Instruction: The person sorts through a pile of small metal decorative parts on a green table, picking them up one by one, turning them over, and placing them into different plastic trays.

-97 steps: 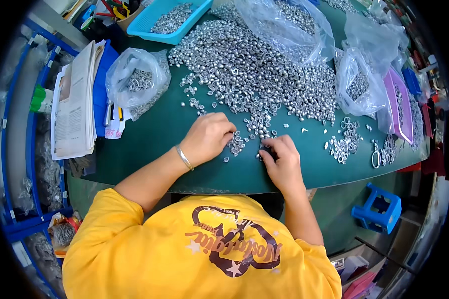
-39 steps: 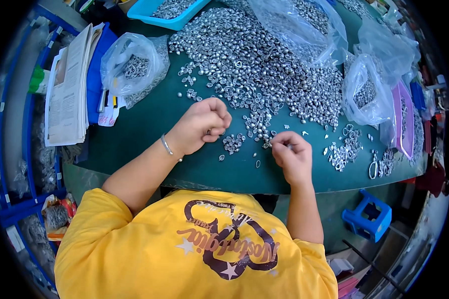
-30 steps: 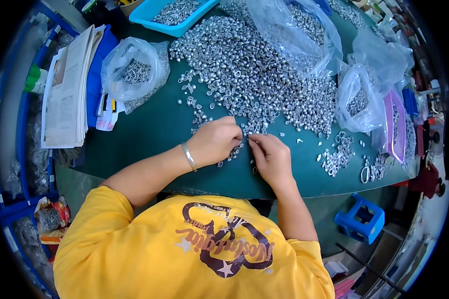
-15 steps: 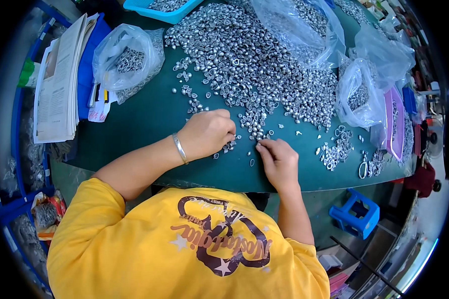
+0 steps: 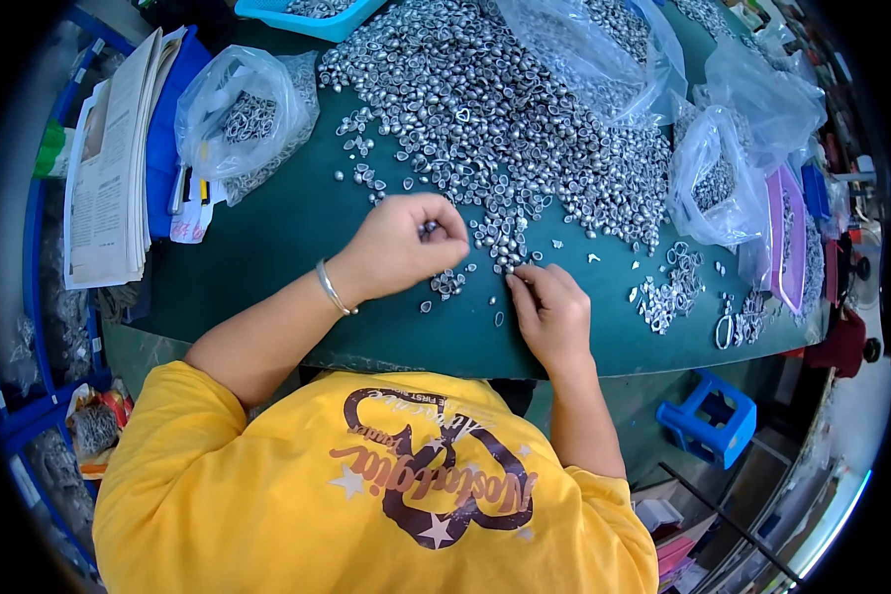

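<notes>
My left hand (image 5: 401,247) is raised a little over the green table, fingers curled toward the thumb. Grey metal shows in the gap between them, but whether it is held or lies behind cannot be told. My right hand (image 5: 554,309) rests on the table with thumb and forefinger pinched together, touching the near tip of a narrow trail of silver metal pieces (image 5: 502,238). Whatever those fingers grip is hidden. The trail runs back into a big heap of small, hollow, drop-shaped metal pieces (image 5: 485,119). Below my left hand lies a small cluster of similar pieces (image 5: 447,284).
Clear plastic bags of metal parts stand at left (image 5: 243,124) and right (image 5: 718,183). A light-blue basket (image 5: 312,22) sits at the far edge, a purple tray (image 5: 786,243) at right. Smaller heaps (image 5: 671,292) lie right of my hand. A blue stool (image 5: 708,418) stands on the floor.
My left hand has lifted and drawn slightly left from the small cluster, uncovering it. My right hand stays at the trail's tip. The view has shifted slightly.
</notes>
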`<state>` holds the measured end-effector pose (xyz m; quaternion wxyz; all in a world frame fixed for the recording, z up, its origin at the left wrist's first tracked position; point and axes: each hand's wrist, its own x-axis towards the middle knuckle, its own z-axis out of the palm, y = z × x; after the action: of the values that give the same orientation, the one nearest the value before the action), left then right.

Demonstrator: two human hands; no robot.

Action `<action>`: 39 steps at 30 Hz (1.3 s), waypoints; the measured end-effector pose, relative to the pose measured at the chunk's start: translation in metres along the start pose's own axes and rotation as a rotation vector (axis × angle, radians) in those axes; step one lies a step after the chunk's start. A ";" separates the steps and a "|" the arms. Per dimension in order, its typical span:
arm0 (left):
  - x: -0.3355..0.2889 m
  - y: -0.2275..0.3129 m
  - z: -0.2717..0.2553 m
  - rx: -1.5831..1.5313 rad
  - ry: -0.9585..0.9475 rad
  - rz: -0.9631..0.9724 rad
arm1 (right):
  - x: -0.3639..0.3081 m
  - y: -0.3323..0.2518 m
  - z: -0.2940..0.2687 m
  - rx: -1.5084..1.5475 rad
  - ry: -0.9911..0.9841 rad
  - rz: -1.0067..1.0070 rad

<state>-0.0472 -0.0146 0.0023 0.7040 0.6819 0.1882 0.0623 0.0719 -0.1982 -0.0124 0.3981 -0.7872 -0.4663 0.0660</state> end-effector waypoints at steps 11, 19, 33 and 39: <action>0.027 -0.009 0.040 0.903 -0.022 0.497 | 0.003 0.013 -0.018 0.147 0.011 0.260; 0.022 0.012 0.027 0.309 -0.160 -0.013 | 0.002 0.018 -0.026 0.697 0.008 0.560; 0.042 0.005 0.017 -0.712 -0.209 -0.255 | 0.012 0.021 -0.020 0.060 0.091 0.161; 0.042 0.011 0.018 -0.874 -0.246 -0.145 | 0.015 0.016 -0.012 -0.148 0.061 0.044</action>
<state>-0.0004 -0.0165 0.0058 0.9452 0.3085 0.1066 0.0050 0.0969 -0.1977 -0.0113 0.3512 -0.8263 -0.4400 0.0158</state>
